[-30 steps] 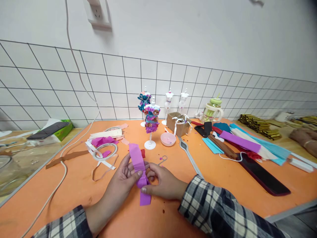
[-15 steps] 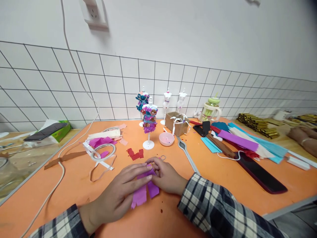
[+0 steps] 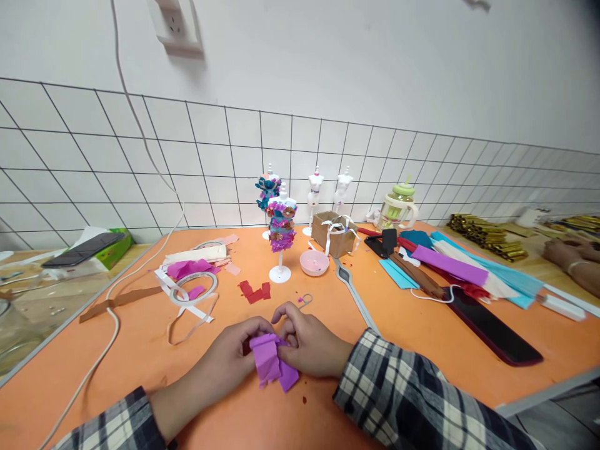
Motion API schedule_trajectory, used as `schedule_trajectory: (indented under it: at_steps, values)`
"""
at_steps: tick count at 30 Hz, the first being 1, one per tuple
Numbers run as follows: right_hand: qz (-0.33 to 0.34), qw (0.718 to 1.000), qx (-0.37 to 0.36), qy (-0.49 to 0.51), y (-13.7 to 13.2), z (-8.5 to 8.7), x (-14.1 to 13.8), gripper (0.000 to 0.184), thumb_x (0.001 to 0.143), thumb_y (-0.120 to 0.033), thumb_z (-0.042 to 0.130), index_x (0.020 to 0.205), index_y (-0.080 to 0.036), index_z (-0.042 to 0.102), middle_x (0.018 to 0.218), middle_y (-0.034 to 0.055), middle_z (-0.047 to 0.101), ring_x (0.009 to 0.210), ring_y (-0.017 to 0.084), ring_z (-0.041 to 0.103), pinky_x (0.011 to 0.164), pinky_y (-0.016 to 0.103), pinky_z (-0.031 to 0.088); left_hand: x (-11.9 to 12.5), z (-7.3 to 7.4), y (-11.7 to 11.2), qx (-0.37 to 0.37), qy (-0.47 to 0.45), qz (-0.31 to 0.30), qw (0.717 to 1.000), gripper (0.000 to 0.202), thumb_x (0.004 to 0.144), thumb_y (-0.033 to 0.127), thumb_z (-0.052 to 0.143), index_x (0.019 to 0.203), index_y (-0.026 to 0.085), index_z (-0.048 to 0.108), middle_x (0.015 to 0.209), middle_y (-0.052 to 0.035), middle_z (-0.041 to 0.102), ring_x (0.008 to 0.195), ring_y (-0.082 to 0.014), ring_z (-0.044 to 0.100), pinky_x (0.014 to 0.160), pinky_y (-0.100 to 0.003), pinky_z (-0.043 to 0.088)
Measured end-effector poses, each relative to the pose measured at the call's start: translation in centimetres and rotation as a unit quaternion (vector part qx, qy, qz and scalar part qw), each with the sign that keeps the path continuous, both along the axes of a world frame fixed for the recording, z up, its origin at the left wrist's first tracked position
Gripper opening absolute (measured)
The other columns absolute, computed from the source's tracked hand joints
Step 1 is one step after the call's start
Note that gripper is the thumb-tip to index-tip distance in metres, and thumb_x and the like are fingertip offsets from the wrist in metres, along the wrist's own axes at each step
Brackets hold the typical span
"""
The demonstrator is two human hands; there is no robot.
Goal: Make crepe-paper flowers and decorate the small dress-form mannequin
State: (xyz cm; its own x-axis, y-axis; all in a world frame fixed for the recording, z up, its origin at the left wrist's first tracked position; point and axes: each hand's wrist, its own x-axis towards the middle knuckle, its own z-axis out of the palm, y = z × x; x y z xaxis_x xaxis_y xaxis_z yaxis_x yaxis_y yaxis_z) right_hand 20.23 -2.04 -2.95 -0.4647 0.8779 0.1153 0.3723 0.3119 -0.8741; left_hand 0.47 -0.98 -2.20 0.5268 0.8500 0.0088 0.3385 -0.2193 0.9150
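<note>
A piece of purple crepe paper (image 3: pixel 267 359) hangs between my hands, just above the orange table. My left hand (image 3: pixel 237 350) pinches its upper left edge, fingers curled. From the other side my right hand (image 3: pixel 307 340) grips the paper's right part between thumb and bent fingers. Part of the paper is hidden behind the fingers. Beyond my right hand lie small scissors (image 3: pixel 305 300) with a purple scrap beside them. Red paper pieces (image 3: pixel 255 292) rest a little farther off. Behind them stands a small mannequin (image 3: pixel 282 228) dressed in purple, blue and brown paper.
Farther back are a pink bowl (image 3: pixel 314 263), a cardboard box (image 3: pixel 334 234), more mannequins (image 3: pixel 315 190) and a green-lidded bottle (image 3: pixel 398 209). Tape rolls (image 3: pixel 194 289) lie at left. Crepe paper strips (image 3: pixel 450 265) and a phone (image 3: pixel 490 325) are at right. Another person's hand (image 3: pixel 569 253) shows at the far right.
My left hand has gone from lying flat over the purple paper to pinching its edge. The paper's top has folded toward me, and the scissors show more fully.
</note>
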Motion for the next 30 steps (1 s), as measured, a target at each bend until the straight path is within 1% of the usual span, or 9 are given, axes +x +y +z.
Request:
schedule_trajectory:
  at_steps: [5,9,11,14,17,19,23,27,30]
  values:
    - [0.002,0.999,-0.042,0.030,0.0,-0.1,0.0,0.046,0.073,-0.020,0.068,0.114,-0.023,0.048,0.070,-0.0085,0.057,0.059,0.010,0.050,0.056,0.021,0.036,-0.5,0.2,0.5,0.011,-0.051,0.089,0.995,0.009,0.067,0.024,0.063,0.074,0.021,0.060,0.069,0.0021,0.061,0.066,-0.0182,0.057,0.061,-0.026,0.046]
    - [-0.062,0.998,-0.006,0.019,0.5,-0.3,0.2,0.018,0.077,-0.019,0.064,0.094,-0.021,0.059,0.073,-0.0041,0.061,0.064,0.011,0.054,0.060,0.022,0.040,-0.7,0.2,0.9,0.003,-0.077,0.113,0.991,0.008,0.071,0.028,0.062,0.076,0.021,0.060,0.065,0.0033,0.059,0.059,-0.0165,0.054,0.056,-0.025,0.044]
    - [-0.085,0.996,0.007,0.006,0.9,-0.4,0.5,0.007,0.080,-0.021,0.062,0.087,-0.020,0.063,0.075,-0.0018,0.064,0.066,0.012,0.056,0.062,0.023,0.041,-0.8,0.3,1.0,0.002,-0.079,0.110,0.991,0.011,0.075,0.032,0.062,0.076,0.021,0.060,0.064,0.0032,0.059,0.057,-0.0167,0.053,0.056,-0.026,0.044]
    - [-0.092,0.996,0.004,0.001,1.2,-0.4,0.7,0.012,0.086,-0.026,0.058,0.091,-0.019,0.067,0.072,-0.0007,0.065,0.064,0.013,0.058,0.062,0.024,0.041,-0.8,0.4,1.1,0.008,-0.073,0.101,0.992,0.016,0.079,0.036,0.061,0.076,0.021,0.062,0.062,0.0030,0.060,0.057,-0.0174,0.055,0.057,-0.027,0.045]
    - [-0.088,0.996,0.015,-0.016,1.1,-0.3,0.7,0.015,0.088,-0.027,0.057,0.093,-0.019,0.069,0.072,-0.0007,0.066,0.065,0.013,0.058,0.062,0.023,0.040,-0.9,0.3,1.1,0.019,-0.061,0.109,0.992,0.014,0.079,0.035,0.060,0.077,0.021,0.062,0.064,0.0023,0.061,0.060,-0.0181,0.057,0.060,-0.028,0.046]
    - [-0.087,0.995,0.033,-0.041,0.9,-0.2,0.7,0.015,0.086,-0.025,0.059,0.093,-0.020,0.071,0.074,-0.0009,0.067,0.068,0.013,0.058,0.062,0.023,0.038,-1.0,0.1,1.0,0.017,-0.059,0.118,0.991,0.014,0.076,0.031,0.061,0.086,0.021,0.063,0.068,0.0018,0.063,0.063,-0.0191,0.060,0.061,-0.028,0.047]
    - [-0.079,0.993,0.048,-0.078,0.6,0.2,0.6,0.014,0.084,-0.026,0.061,0.091,-0.021,0.073,0.071,-0.0024,0.065,0.064,0.011,0.054,0.060,0.022,0.035,-1.0,-0.4,1.0,-0.005,-0.042,0.115,0.992,0.039,0.071,0.029,0.066,0.109,0.021,0.064,0.083,-0.0032,0.070,0.080,-0.0241,0.067,0.071,-0.032,0.053]
    - [-0.077,0.992,0.038,-0.092,0.4,0.4,0.7,0.016,0.082,-0.029,0.063,0.091,-0.022,0.074,0.067,-0.0029,0.062,0.061,0.011,0.052,0.058,0.021,0.033,-0.8,-0.2,0.9,0.006,-0.005,0.070,0.998,0.031,0.071,0.031,0.069,0.100,0.020,0.069,0.103,-0.0090,0.074,0.097,-0.0283,0.068,0.084,-0.036,0.054]
    - [-0.084,0.990,0.046,-0.106,0.3,0.5,0.7,0.016,0.082,-0.030,0.064,0.092,-0.023,0.074,0.068,-0.0031,0.063,0.062,0.011,0.051,0.058,0.021,0.032,-0.6,0.2,0.6,0.025,0.012,0.029,0.999,0.023,0.070,0.026,0.068,0.093,0.020,0.071,0.097,-0.0077,0.075,0.093,-0.0274,0.068,0.083,-0.035,0.054]
